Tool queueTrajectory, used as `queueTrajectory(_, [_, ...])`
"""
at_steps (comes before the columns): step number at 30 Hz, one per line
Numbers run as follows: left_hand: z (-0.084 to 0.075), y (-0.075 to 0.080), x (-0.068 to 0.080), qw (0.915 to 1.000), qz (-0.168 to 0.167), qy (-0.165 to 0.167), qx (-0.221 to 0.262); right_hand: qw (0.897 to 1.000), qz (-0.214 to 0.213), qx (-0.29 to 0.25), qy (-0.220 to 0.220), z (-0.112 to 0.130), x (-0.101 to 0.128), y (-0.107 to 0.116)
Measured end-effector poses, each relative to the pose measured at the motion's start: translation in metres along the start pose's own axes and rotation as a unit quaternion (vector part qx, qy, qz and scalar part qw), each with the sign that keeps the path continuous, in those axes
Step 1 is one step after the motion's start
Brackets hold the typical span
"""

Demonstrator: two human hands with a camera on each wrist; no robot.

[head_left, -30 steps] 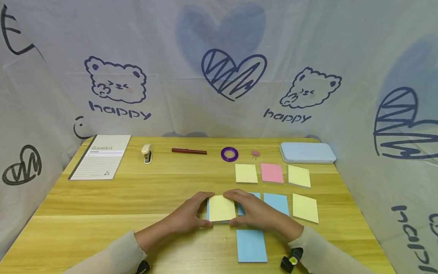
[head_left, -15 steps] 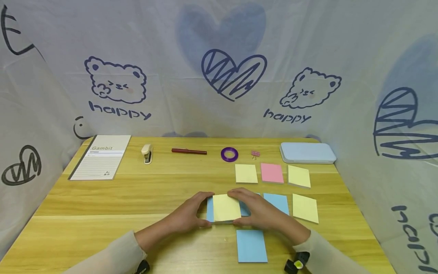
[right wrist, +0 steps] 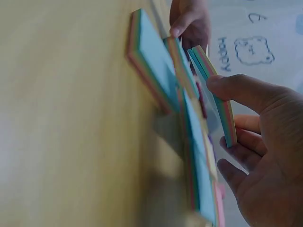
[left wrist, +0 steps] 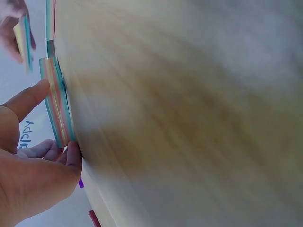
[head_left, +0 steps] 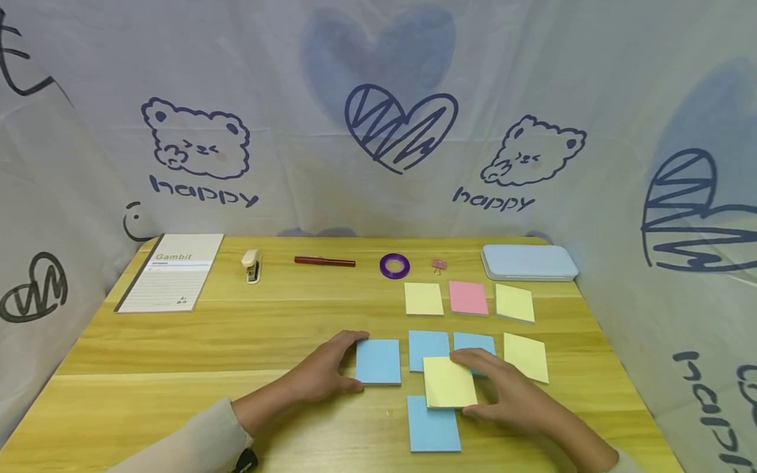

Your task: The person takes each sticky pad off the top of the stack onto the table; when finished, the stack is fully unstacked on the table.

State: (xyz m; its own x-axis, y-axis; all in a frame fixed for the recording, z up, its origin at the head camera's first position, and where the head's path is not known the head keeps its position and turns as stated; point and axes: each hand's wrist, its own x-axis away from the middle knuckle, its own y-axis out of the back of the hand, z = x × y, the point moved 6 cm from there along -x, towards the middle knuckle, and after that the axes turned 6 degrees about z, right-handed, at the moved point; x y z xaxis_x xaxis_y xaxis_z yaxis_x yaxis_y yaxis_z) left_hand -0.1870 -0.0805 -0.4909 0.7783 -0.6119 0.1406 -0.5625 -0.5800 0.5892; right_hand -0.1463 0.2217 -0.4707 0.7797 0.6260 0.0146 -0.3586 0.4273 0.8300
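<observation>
My right hand [head_left: 510, 393] pinches a yellow-topped sticky note pad [head_left: 449, 382] between thumb and fingers. That pad is off the table, partly covering two blue-topped pads from the head view. In the right wrist view its edge [right wrist: 225, 113] shows layers of several colours. At the middle of the table, my left hand [head_left: 322, 371] grips a blue-topped sticky note pad [head_left: 378, 362] by its left side, thumb on the near edge and fingers on the far edge. Close by lie blue-topped pads behind [head_left: 427, 345], at right [head_left: 470, 341] and in front [head_left: 434, 430].
Farther back lie a yellow pad [head_left: 423, 299], a pink pad [head_left: 468, 298] and another yellow pad [head_left: 514, 303]; a further yellow pad [head_left: 526, 357] is at right. Along the back are a notebook [head_left: 171, 272], stapler [head_left: 252, 266], pen [head_left: 324, 261], purple tape [head_left: 394, 266], binder clip [head_left: 439, 265] and case [head_left: 529, 262].
My right hand has lifted the yellow-topped pad off the blue-topped one and carried it right and nearer, uncovering the blue top. My left hand has stayed in place.
</observation>
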Motion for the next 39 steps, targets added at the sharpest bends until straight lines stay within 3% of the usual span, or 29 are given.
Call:
queueTrajectory(7, [0.0,0.0,-0.001,1.0,-0.003,-0.001,-0.001,0.999,-0.036,0.04,0.003,-0.013,0.041,0.004])
queueTrajectory(11, [0.001,-0.001,-0.001,1.0,-0.002,-0.001,0.005,0.998,-0.03,0.044,-0.025,-0.019,0.057,0.001])
queueTrajectory(16, [0.001,-0.001,0.0,1.0,0.001,0.003,0.001,0.998,-0.013,0.016,-0.054,-0.024,0.07,-0.005])
queueTrajectory(21, [-0.001,0.0,0.0,1.0,0.004,-0.008,-0.002,0.999,-0.015,0.018,-0.031,-0.023,0.072,-0.01])
queueTrajectory(31, [0.0,0.0,-0.001,0.9998,0.0,-0.015,-0.016,0.997,0.009,0.041,-0.059,-0.011,0.059,0.002])
queueTrajectory(35, [-0.001,0.0,-0.001,0.9997,-0.003,-0.013,-0.019,0.999,-0.011,0.046,-0.013,0.002,0.035,0.011])
queueTrajectory(39, [-0.001,0.0,-0.001,0.9996,-0.005,-0.014,-0.022,1.0,0.004,0.01,0.003,0.01,0.003,0.01])
